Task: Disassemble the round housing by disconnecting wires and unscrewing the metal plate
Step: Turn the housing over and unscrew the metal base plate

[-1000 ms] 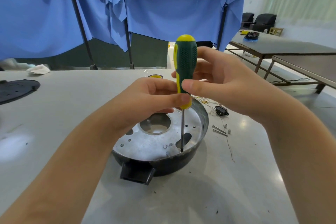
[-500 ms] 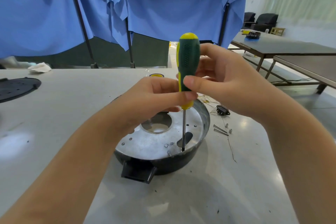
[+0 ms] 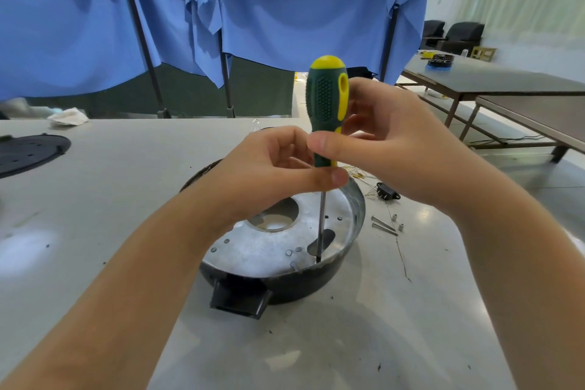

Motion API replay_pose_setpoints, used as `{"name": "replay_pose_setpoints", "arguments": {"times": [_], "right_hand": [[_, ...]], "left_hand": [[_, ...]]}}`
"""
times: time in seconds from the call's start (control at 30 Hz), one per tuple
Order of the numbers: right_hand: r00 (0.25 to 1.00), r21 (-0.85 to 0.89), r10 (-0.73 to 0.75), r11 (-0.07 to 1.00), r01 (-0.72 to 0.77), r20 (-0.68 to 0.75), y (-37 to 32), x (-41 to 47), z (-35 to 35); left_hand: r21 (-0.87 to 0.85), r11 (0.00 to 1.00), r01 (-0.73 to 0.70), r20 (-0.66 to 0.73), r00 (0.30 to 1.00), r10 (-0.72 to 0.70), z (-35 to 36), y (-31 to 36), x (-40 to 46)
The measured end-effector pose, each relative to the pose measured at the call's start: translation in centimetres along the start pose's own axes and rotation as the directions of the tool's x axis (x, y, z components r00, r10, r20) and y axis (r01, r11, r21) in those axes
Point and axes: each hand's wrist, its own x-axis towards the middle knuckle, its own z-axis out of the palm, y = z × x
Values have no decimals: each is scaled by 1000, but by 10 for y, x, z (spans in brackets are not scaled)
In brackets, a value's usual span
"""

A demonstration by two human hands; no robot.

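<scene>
A round black housing (image 3: 294, 283) sits on the grey table in front of me, with a silver metal plate (image 3: 262, 250) lying inside it. A green and yellow screwdriver (image 3: 326, 104) stands upright, its tip down at the plate's near right edge. My left hand (image 3: 272, 168) pinches the lower end of the handle between thumb and fingers. My right hand (image 3: 389, 142) grips the handle from the right, its thumb across the front. Thin loose wires (image 3: 361, 172) lie just behind the housing, partly hidden by my hands.
Long screws (image 3: 383, 226) and small spacers (image 3: 398, 222) lie on the table to the right of the housing, next to a black connector (image 3: 386, 192). A black round cover (image 3: 30, 152) lies at the far left. Blue curtains hang behind; other tables stand at right.
The screwdriver handle has turned slightly in my fingers. Both hands stay on it and the tip stays at the same spot on the plate.
</scene>
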Motion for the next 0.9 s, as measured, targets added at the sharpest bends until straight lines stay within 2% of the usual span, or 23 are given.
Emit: {"name": "replay_pose_setpoints", "arguments": {"times": [0.2, 0.3, 0.57, 0.9], "right_hand": [[999, 113, 22, 993, -26, 38, 1, -1, -7], [998, 92, 37, 995, -41, 45, 1, -2, -6], [1000, -68, 9, 998, -11, -20, -1, 0, -1], [995, 112, 20, 993, -31, 96, 1, -2, -6]], "left_hand": [[-22, 999, 29, 134, 991, -26, -8, -1, -3], [-39, 999, 25, 116, 993, -21, -8, -1, -3], [48, 998, 46, 52, 997, -48, -3, -1, -1], [-23, 999, 46, 87, 995, -44, -10, 0, -1]]}}
